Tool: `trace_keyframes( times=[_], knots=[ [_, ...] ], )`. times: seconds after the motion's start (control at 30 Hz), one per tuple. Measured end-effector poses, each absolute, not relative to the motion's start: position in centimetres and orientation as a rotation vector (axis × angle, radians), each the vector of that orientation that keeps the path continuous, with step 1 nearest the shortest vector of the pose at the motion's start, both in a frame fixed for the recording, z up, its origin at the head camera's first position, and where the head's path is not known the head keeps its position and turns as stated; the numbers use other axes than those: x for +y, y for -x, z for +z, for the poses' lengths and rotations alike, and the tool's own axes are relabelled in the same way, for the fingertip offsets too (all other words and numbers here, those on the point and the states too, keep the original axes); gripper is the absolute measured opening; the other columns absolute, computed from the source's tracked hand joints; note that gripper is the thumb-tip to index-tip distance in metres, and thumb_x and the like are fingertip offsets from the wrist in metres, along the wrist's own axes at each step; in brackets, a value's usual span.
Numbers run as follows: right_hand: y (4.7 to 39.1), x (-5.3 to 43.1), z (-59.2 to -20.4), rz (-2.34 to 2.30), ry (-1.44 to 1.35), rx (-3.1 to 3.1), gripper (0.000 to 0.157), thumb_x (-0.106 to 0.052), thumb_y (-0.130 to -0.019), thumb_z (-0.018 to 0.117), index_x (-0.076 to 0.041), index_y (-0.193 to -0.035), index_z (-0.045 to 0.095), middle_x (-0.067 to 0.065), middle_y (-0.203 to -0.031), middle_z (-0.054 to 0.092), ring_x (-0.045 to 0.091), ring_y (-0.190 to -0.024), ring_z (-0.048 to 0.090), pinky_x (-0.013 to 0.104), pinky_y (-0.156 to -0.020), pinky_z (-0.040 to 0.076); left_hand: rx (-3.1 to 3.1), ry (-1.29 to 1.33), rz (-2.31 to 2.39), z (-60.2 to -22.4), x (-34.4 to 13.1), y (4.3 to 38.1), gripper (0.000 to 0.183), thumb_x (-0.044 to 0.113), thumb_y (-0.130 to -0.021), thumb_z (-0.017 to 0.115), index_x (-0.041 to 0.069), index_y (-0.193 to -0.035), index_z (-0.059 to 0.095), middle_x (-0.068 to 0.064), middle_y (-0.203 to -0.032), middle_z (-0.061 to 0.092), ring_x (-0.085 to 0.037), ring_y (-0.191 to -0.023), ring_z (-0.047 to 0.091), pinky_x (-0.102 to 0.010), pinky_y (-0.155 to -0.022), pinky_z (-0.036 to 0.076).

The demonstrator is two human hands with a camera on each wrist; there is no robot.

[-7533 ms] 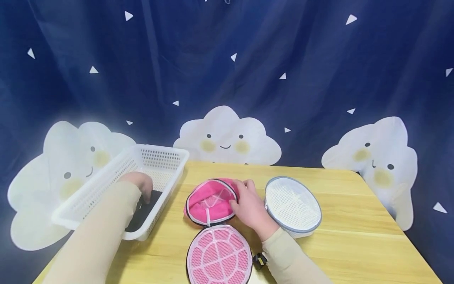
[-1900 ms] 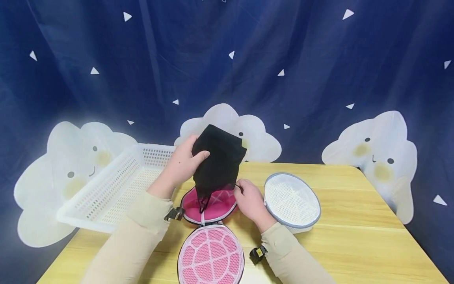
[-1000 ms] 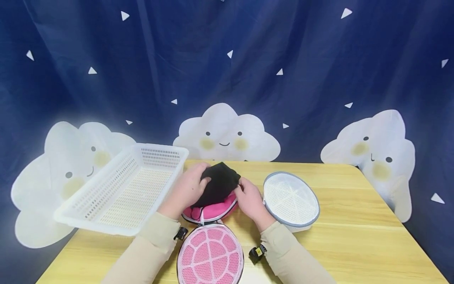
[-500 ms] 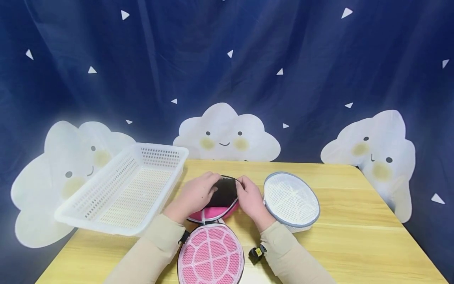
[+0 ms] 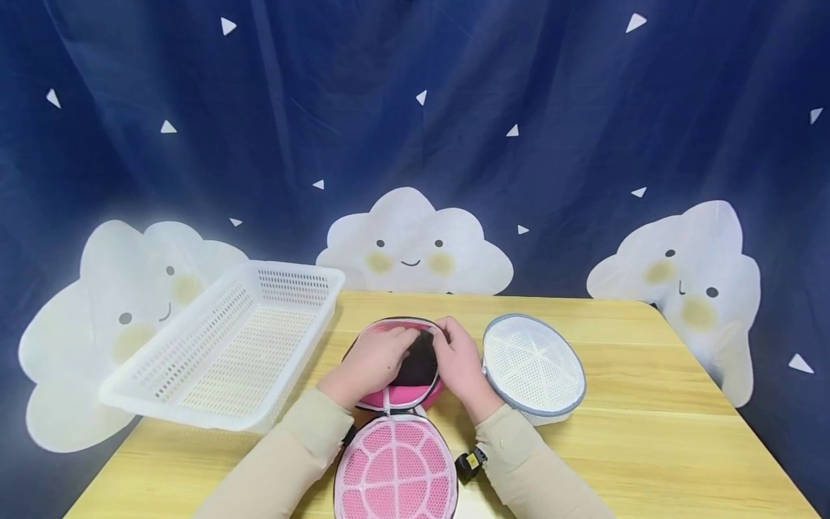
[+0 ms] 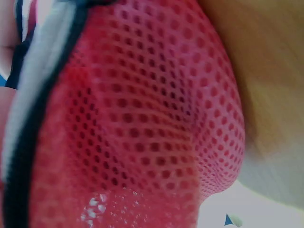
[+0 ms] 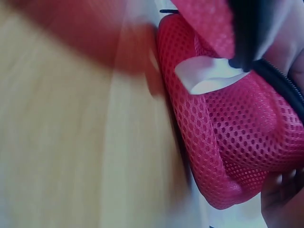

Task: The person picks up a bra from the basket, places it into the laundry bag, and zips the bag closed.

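Observation:
A pink mesh laundry bag (image 5: 403, 396) lies on the table with its zipped round lid (image 5: 395, 468) folded open toward me. Inside its mouth is a black garment (image 5: 418, 362), mostly tucked below the rim. My left hand (image 5: 369, 360) reaches into the opening, thumb and fingers on the black cloth; the fingertips are partly hidden. At the bag's right rim, my right hand (image 5: 459, 364) grips the edge. The left wrist view is filled by the bag's mesh side (image 6: 152, 109). In the right wrist view, a white tab (image 7: 209, 75) sticks out beside the black zip.
A white perforated plastic basket (image 5: 259, 360) stands at the left, with nothing inside. Right of the bag is a white mesh laundry bag (image 5: 534, 367) with grey trim. A blue curtain (image 5: 415, 108) with clouds hangs behind the wooden table (image 5: 648, 404).
The left hand has brought the black garment from the basket over to the pink bag and lowered it inside. Lately the hand has moved right, deeper into the mouth. The right hand stays on the rim.

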State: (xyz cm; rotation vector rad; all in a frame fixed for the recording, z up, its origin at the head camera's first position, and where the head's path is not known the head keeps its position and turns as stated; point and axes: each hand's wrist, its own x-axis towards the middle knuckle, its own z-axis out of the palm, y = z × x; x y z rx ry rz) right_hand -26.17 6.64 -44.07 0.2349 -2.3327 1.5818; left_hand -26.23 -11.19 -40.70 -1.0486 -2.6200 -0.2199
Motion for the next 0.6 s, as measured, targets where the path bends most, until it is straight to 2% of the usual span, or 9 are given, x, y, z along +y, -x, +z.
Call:
trace_keyframes(
  times=[0.17,0.27,0.37,0.47,0.6],
  knots=[
    [26.2,6.7,-44.1,1.608,-0.283,-2.304,0.012,-0.018,-0.103,0.057,-0.012,-0.097,0.065,0.003,-0.096,0.068,0.019,-0.093,0.062,0.041,-0.084,0.050,-2.739,1.016,-0.172,-41.0,-10.8,26.4,0.026,0.007,-0.100,0.059,0.004,-0.126,0.060,-0.011,-0.119,0.069,-0.026,-0.115,0.064,-0.040,-0.100,0.048],
    [26.2,6.8,-44.1,1.617,-0.312,-2.279,0.011,-0.017,-0.104,0.057,-0.012,-0.098,0.065,0.003,-0.099,0.068,0.020,-0.095,0.063,0.042,-0.085,0.051,-2.772,0.977,-0.148,-41.0,-10.6,26.6,0.026,0.009,-0.101,0.058,0.004,-0.127,0.060,-0.011,-0.120,0.068,-0.027,-0.116,0.064,-0.041,-0.103,0.047],
    [26.2,6.8,-44.0,1.609,-0.316,-2.264,0.011,-0.017,-0.103,0.057,-0.011,-0.099,0.065,0.003,-0.099,0.068,0.020,-0.094,0.064,0.043,-0.084,0.051,-2.792,0.923,-0.125,-40.9,-10.3,26.7,0.021,0.011,-0.101,0.058,0.007,-0.121,0.062,-0.009,-0.112,0.070,-0.026,-0.109,0.066,-0.041,-0.098,0.050],
    [26.2,6.8,-44.1,1.596,-0.301,-2.261,0.010,-0.017,-0.103,0.057,-0.013,-0.099,0.065,0.002,-0.100,0.067,0.020,-0.094,0.064,0.042,-0.084,0.051,-2.809,0.855,-0.096,-41.0,-10.1,26.9,0.013,0.012,-0.102,0.057,0.010,-0.112,0.064,-0.007,-0.102,0.071,-0.026,-0.098,0.069,-0.042,-0.087,0.055],
    [26.1,6.7,-44.0,1.607,-0.295,-2.253,0.008,-0.017,-0.103,0.058,-0.014,-0.100,0.065,0.001,-0.102,0.067,0.018,-0.094,0.064,0.042,-0.085,0.052,-2.832,0.773,-0.053,-41.3,-9.9,27.2,0.006,0.014,-0.100,0.058,0.014,-0.101,0.064,-0.004,-0.092,0.070,-0.027,-0.088,0.070,-0.045,-0.077,0.056]
  ],
)
